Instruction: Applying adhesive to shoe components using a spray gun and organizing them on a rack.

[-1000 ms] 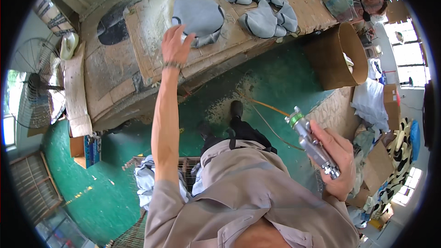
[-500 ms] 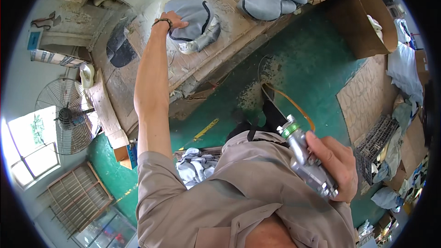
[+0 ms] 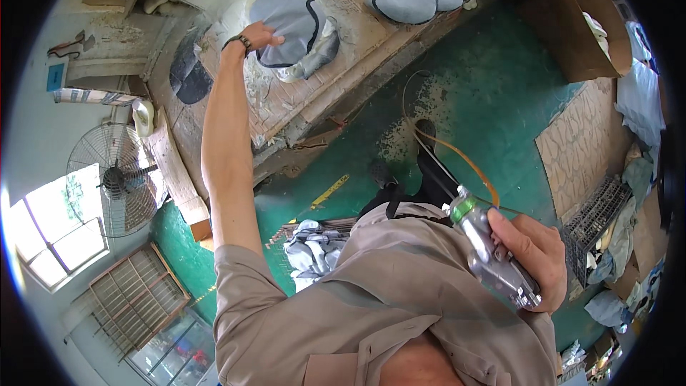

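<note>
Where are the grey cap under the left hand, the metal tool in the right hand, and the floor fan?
grey cap [image 3: 293,25], head view, on its crown
metal tool [image 3: 491,257], head view, on its silver body
floor fan [image 3: 114,179], head view, on its wire guard

green painted floor [image 3: 500,71], standing fan [image 3: 118,179], bright window [image 3: 50,232], worn wooden workbench [image 3: 300,93]

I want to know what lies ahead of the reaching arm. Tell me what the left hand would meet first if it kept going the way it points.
The left hand already touches the grey padded piece on the wooden workbench; that piece comes first, though depth is hard to judge.
</note>
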A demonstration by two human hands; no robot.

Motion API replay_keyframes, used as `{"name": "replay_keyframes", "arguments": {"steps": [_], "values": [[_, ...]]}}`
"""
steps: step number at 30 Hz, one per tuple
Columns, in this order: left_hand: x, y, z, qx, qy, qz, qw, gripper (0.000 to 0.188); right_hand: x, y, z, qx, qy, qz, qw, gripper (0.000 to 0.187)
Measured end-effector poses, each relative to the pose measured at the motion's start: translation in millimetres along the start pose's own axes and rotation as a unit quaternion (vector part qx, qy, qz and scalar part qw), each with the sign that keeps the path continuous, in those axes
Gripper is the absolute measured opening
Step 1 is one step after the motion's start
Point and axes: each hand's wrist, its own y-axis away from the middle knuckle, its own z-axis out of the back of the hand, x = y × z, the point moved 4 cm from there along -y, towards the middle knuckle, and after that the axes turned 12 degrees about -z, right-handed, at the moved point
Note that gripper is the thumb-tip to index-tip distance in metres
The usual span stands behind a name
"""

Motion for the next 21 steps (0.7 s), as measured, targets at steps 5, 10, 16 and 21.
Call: {"name": "replay_keyframes", "arguments": {"steps": [5,10,16,21], "values": [[9.1,14.1,-19.2,-0.107,0.155,0.004,0.982,0.064,-20.3,-19.9,29.4,-0.007,-0.019,-0.023,1.000,0.063],[22.0,34.1,-54.3,-0.324,0.554,0.036,0.766,0.063,-38.6,-46.3,56.5,-0.078,-0.021,-0.058,0.995,0.063],[-0.8,127.5,-39.0,-0.657,0.450,0.168,0.581,0.046,-40.2,-97.0,79.0,-0.050,-0.004,-0.033,0.998,0.056],[-109.4,209.6,-120.4,-0.654,0.463,0.253,0.541,0.041,-31.0,-137.9,86.5,-0.030,0.004,-0.012,0.999,0.055]]}}
